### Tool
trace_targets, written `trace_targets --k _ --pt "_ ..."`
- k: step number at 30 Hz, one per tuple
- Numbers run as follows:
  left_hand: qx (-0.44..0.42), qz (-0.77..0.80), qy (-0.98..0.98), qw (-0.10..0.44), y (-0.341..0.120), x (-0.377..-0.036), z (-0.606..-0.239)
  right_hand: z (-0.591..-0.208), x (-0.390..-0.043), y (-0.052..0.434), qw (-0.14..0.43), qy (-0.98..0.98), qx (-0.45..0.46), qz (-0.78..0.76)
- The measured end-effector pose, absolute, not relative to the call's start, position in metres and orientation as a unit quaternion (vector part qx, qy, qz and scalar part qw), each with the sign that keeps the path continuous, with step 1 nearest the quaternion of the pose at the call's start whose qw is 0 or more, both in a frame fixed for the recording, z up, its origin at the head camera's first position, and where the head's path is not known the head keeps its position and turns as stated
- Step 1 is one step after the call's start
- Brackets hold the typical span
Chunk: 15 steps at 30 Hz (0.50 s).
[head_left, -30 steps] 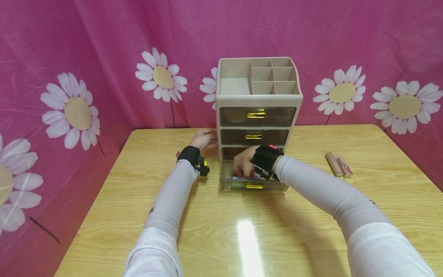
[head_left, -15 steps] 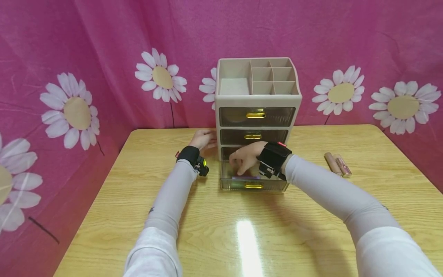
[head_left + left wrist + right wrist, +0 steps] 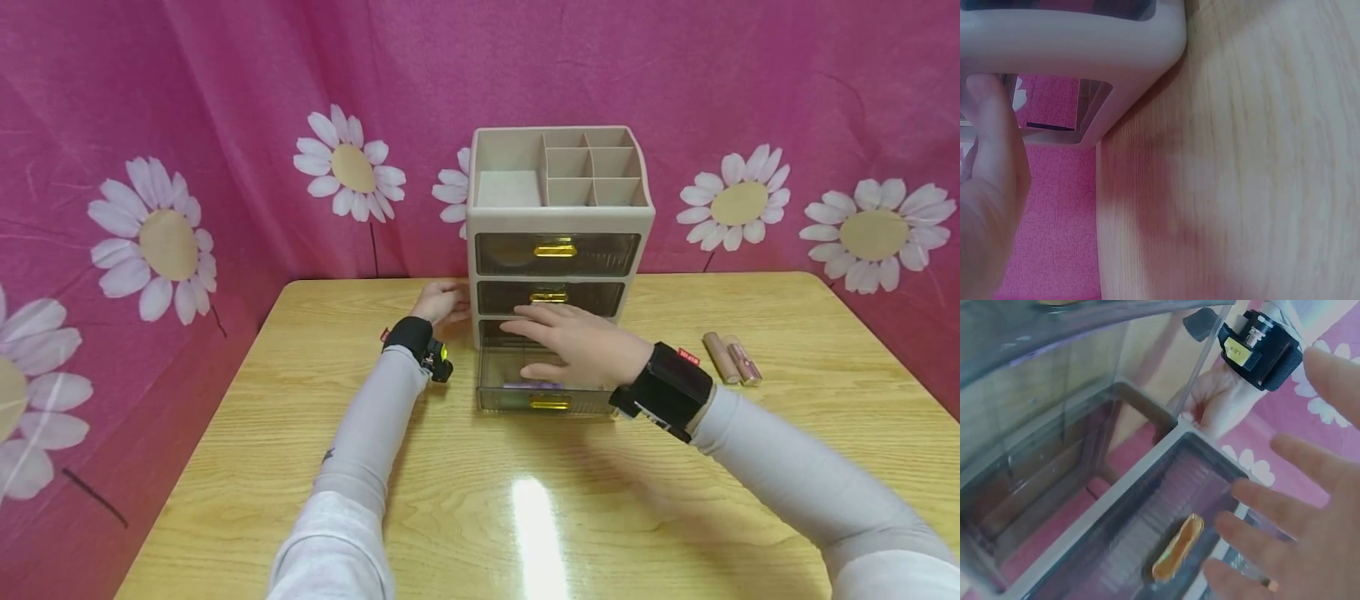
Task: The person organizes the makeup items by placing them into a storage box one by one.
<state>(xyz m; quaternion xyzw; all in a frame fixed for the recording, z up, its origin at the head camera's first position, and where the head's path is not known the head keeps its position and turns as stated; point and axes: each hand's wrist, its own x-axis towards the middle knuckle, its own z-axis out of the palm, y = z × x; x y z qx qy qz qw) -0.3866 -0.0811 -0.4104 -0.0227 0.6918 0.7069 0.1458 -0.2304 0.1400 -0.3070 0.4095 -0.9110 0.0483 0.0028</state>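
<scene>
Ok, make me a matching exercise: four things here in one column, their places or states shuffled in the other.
Things:
1. bottom drawer
2. top drawer
3. left hand
4. two tubes

Places or states:
A. lying on the table's right side
B. pulled open
C. resting against the organizer's left side
D. closed

Pairs: 1-B, 2-D, 3-C, 4-A

Right hand (image 3: 581, 346) over open bottom drawer (image 3: 550, 392)

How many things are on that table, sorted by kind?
Drawer organizer: 1
Drawers in it: 3, the bottom drawer pulled open
Purple item in the open drawer: 1
Beige cosmetic tubes at the right: 2
Total: 4 things, counting the organizer with its drawers as one.
</scene>
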Motion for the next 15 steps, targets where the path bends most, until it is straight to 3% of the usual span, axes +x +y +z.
trace_targets --k 8,11,15 --pt "-0.002 0.727 0.668 0.161 -0.093 -0.484 -0.508 -0.311 -0.217 0.171 0.145 -0.904 0.398 0.057" --pt "0.003 0.734 0.659 0.162 -0.097 -0.496 -0.522 -0.311 -0.216 0.186 0.173 -0.907 0.378 0.065" --pt "-0.006 0.725 0.669 0.165 -0.094 -0.475 -0.498 -0.310 -0.215 0.208 0.193 -0.920 0.335 0.066"
